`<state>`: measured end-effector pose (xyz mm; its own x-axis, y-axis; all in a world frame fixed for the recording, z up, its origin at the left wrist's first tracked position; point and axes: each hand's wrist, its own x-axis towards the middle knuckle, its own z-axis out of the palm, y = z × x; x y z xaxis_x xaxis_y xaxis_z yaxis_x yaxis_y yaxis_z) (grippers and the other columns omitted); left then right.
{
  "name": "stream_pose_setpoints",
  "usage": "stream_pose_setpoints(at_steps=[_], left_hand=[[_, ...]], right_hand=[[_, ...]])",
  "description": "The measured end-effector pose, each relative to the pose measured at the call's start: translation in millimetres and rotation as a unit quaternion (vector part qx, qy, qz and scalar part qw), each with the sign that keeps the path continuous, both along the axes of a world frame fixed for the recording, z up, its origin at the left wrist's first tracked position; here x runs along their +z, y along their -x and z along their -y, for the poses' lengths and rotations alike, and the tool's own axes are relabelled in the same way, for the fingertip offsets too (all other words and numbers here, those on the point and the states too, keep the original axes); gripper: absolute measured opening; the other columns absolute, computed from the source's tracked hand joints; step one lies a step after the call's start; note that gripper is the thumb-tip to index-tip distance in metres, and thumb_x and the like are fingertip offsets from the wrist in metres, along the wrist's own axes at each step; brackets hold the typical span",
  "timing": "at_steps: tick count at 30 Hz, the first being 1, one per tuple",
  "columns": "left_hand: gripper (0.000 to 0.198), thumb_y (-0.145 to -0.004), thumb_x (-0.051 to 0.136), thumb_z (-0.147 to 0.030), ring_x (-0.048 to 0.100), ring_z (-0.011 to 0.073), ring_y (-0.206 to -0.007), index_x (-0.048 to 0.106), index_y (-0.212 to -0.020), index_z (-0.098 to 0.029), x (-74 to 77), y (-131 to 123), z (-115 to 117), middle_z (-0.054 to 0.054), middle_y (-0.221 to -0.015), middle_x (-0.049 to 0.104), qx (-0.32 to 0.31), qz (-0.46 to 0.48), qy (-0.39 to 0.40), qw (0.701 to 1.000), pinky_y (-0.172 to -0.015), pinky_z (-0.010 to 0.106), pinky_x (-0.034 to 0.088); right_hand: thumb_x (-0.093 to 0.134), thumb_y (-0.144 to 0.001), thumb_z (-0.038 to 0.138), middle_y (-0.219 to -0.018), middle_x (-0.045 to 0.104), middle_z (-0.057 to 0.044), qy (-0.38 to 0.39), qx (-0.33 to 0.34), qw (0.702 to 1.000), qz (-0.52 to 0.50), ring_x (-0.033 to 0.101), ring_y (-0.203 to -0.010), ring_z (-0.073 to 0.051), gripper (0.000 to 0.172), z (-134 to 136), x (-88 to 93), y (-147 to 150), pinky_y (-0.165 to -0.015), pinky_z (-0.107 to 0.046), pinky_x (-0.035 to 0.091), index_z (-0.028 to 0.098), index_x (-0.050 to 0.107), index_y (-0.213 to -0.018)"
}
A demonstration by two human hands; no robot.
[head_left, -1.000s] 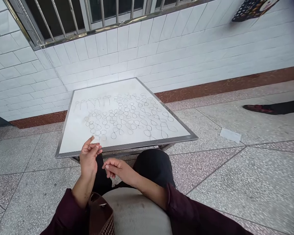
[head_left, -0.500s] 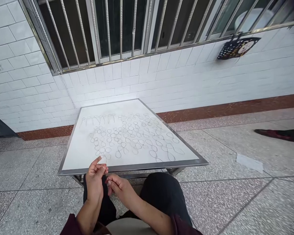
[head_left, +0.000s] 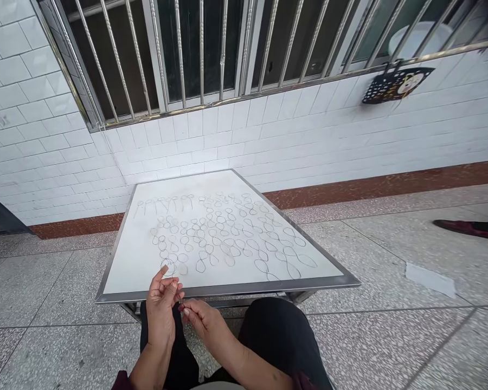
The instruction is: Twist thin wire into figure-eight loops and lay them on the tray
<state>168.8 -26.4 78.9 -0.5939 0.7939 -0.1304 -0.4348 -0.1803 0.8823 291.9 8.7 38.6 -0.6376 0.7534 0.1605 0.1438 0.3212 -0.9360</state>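
Note:
My left hand [head_left: 162, 300] is at the near left edge of the white table [head_left: 146, 281], its index finger raised and its thumb pressed toward the other fingers on a thin wire [head_left: 173, 272] with a loop. Just to its right, my right hand [head_left: 201, 319] pinches the lower end of that wire, fingertips close to the left ones. Thin dark wire loops, many in figure-eight shapes [head_left: 288, 262], lie in rows over the tabletop. Some straighter looped pieces [head_left: 166, 205] lie toward the back left.
Behind the table stands a white tiled wall with a barred window [head_left: 201, 54]. A dotted black bag [head_left: 394, 85] hangs from the bars at right. A person's dark shoe [head_left: 467, 227] and a pale strip [head_left: 430, 279] are on the floor at right.
The camera view has shifted slightly, so the table and wall sit lower. Both hands stay together on the wire, with the left fingers spread a little more.

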Motion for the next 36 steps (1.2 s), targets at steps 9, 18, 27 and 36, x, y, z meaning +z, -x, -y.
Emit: stream_pose_setpoints(at_steps=[9, 18, 27, 36], left_hand=[[0.063, -0.077, 0.078, -0.041, 0.069, 0.0199, -0.093, 0.057, -0.132, -0.021, -13.2, 11.6, -23.8, 0.009, -0.099, 0.070, -0.025, -0.036, 0.017, 0.999, -0.080, 0.033, 0.057], [0.032, -0.082, 0.062, -0.036, 0.064, 0.0265, -0.096, 0.071, -0.107, -0.017, -59.5, 162.5, -22.6, 0.014, -0.109, 0.070, 0.112, -0.418, 0.141, 0.891, -0.091, 0.047, 0.049], [0.035, -0.090, 0.049, -0.030, 0.062, 0.0276, -0.088, 0.068, -0.116, -0.018, -97.9, 192.4, -18.9, 0.010, -0.090, 0.068, 0.139, -0.562, 0.184, 0.794, -0.089, 0.046, 0.047], [0.030, -0.093, 0.047, -0.025, 0.062, 0.0283, -0.095, 0.071, -0.112, -0.021, -103.7, 189.7, -18.3, 0.010, -0.099, 0.071, 0.130, -0.612, 0.191, 0.756, -0.088, 0.045, 0.048]], right_hand=[[0.053, -0.089, 0.031, -0.075, 0.062, -0.003, -0.026, -0.062, 0.998, 0.006, 0.058, -0.073, -0.022, 0.015, -34.1, -2.2, 7.9, -0.068, -0.034, 0.045, 0.024, 0.062, -0.080], [0.054, -0.086, 0.034, -0.065, 0.052, 0.002, 0.058, -0.073, 0.995, 0.040, 0.048, -0.057, -0.015, 0.016, -97.7, 23.3, 64.7, -0.053, -0.026, 0.040, 0.023, 0.060, -0.077], [0.052, -0.093, 0.025, -0.082, 0.065, 0.000, 0.062, -0.044, 0.989, 0.128, 0.057, -0.064, -0.012, 0.012, -163.3, 31.5, 176.9, -0.054, -0.022, 0.043, 0.020, 0.063, -0.090], [0.060, -0.097, 0.034, -0.116, 0.064, -0.008, 0.070, -0.030, 0.960, 0.269, 0.066, -0.097, -0.020, 0.029, -215.8, 35.8, 264.7, -0.083, -0.039, 0.057, 0.015, 0.061, -0.119]])
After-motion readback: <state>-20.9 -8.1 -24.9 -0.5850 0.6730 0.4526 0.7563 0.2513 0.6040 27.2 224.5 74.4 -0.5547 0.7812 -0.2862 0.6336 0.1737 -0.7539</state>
